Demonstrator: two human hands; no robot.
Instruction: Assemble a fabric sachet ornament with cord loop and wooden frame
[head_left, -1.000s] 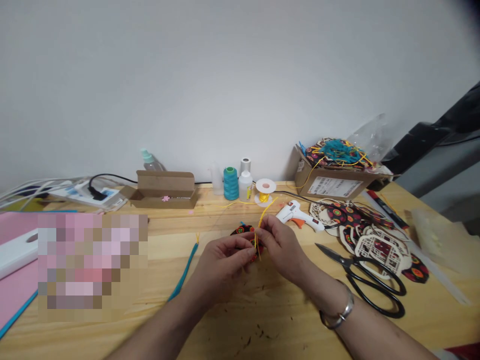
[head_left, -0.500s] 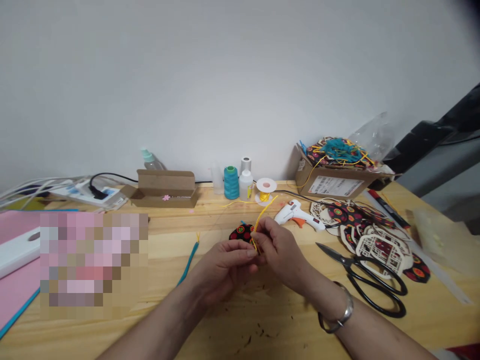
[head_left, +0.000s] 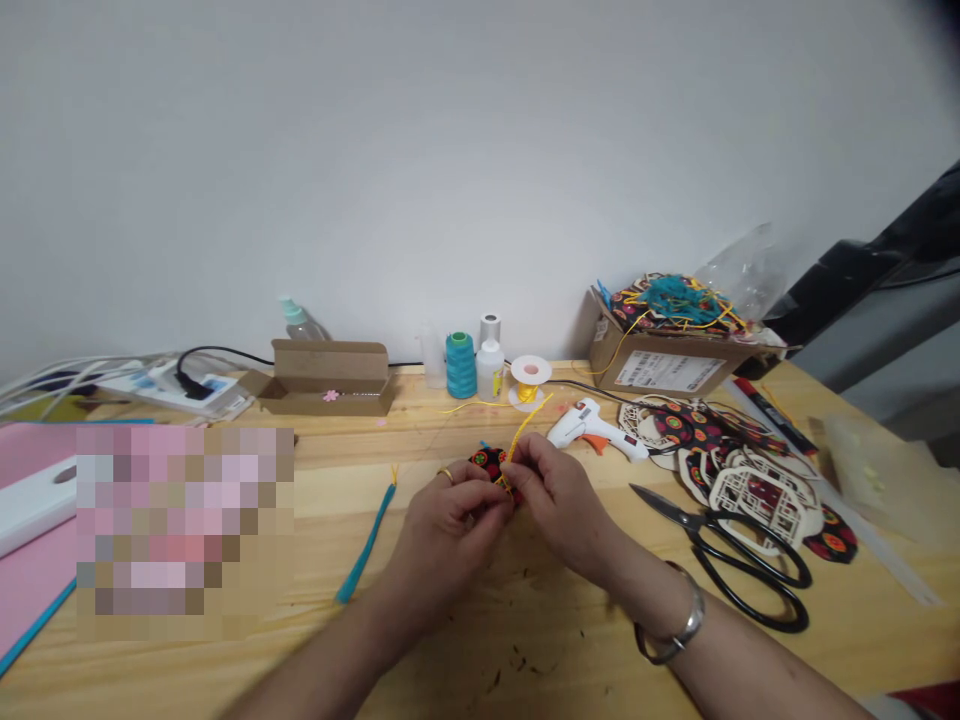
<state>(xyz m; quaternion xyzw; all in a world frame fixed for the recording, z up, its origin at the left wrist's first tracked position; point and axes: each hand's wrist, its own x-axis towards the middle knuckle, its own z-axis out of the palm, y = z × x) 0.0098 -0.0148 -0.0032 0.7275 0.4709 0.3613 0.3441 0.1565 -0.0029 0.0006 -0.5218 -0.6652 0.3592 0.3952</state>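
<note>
Both hands meet over the middle of the wooden table (head_left: 525, 640). My left hand (head_left: 442, 525), with a ring on one finger, has its fingers curled and pinched on a thin yellow cord (head_left: 521, 432). My right hand (head_left: 559, 500), a silver bracelet on its wrist, pinches the same cord at the same spot. Just behind the fingertips lies a small black piece with red and green dots (head_left: 489, 462), partly hidden by the fingers. The cord's free end sticks up and to the right.
Black scissors (head_left: 739, 560) and a pile of patterned wooden cut-outs (head_left: 742, 470) lie to the right. A white glue gun (head_left: 592, 428), yellow cord spool (head_left: 530, 380), teal thread spool (head_left: 460, 365), small bottles and two cardboard boxes (head_left: 326, 380) stand behind. A teal tassel (head_left: 367, 545) lies at left.
The left hand has turned so its back and ring face up, and its fingers have closed tighter on the cord. Both hands shifted slightly away from me.
</note>
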